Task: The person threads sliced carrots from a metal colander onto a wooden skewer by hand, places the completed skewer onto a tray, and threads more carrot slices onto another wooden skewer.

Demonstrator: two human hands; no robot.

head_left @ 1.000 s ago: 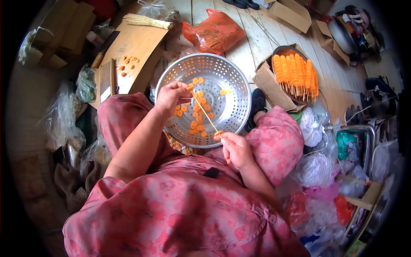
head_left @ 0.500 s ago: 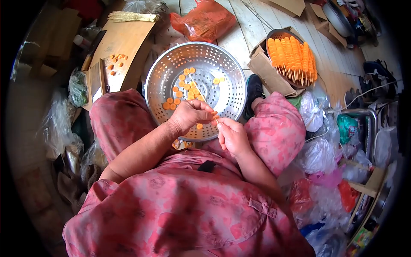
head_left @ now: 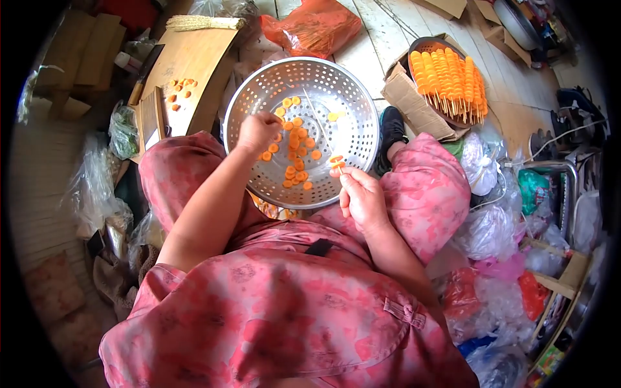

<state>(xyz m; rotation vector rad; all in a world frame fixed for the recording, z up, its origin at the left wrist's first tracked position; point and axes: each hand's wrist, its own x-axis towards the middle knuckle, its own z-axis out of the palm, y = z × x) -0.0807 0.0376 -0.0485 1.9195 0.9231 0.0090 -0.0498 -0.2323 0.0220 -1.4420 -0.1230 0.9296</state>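
Observation:
A large perforated metal colander (head_left: 352, 97) sits between my knees with loose orange carrot slices (head_left: 299, 165) scattered inside. My right hand (head_left: 363, 197), at its right rim, pinches a thin wooden skewer (head_left: 315, 111) that slants up and left over the bowl. A few carrot slices (head_left: 336, 162) are threaded on the skewer just above those fingers. My left hand (head_left: 259, 132) is over the colander's left side, its fingertips pinched together beside the loose slices. What the left fingertips hold, if anything, is too small to make out.
A cardboard box (head_left: 414, 97) at the upper right bears a dark basket of loaded carrot skewers (head_left: 449, 81). At the left, a wooden board (head_left: 194, 55) carries a bundle of bare skewers (head_left: 206, 23), carrot ends and a knife (head_left: 145, 74). An orange plastic bag (head_left: 314, 29) lies beyond the colander.
My left hand has left the skewer and moved left and up to the loose slices. My right hand still grips the skewer, slightly further right. The view has shifted a little.

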